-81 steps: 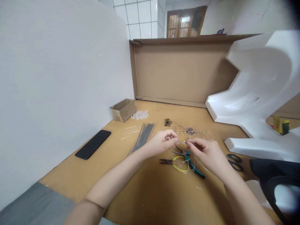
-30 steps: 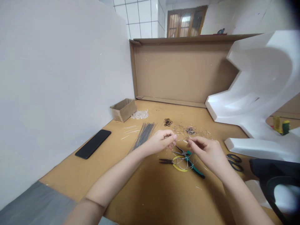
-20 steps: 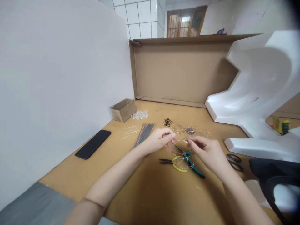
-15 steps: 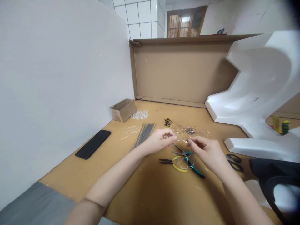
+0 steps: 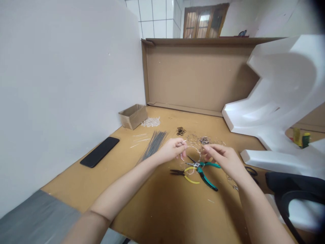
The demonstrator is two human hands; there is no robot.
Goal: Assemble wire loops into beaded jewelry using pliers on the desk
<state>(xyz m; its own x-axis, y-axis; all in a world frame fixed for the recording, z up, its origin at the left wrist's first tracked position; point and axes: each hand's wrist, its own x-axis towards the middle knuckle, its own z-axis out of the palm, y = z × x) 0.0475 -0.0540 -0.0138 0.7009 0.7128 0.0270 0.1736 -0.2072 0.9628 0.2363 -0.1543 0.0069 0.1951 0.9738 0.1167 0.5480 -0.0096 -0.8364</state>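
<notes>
A thin, silvery wire loop (image 5: 199,154) is held up above the pliers. My left hand (image 5: 174,149) pinches the loop at its left side between thumb and fingers. At the loop's right side, the fingers of my right hand (image 5: 223,158) are pinched on the wire; their tips partly hide it. Below lie green-handled pliers (image 5: 207,179), spread open, and yellow-handled pliers (image 5: 177,172) with dark jaws. Thin wire overlaps the tools, and I cannot tell which strands belong to the held loop. A bundle of straight grey wires (image 5: 154,145) lies beside my left wrist.
Black rings (image 5: 181,131) and tangled wire pieces (image 5: 203,140) lie behind my hands. A small cardboard box (image 5: 133,117) stands by a pile of clear bits (image 5: 151,122). A black phone (image 5: 100,152) is at left, scissors (image 5: 251,170) at right. White foam (image 5: 256,161) borders the right side.
The loop now shows rounder between my hands, and my right hand has shifted slightly. More of the green-handled pliers shows. The whole view has moved a little.
</notes>
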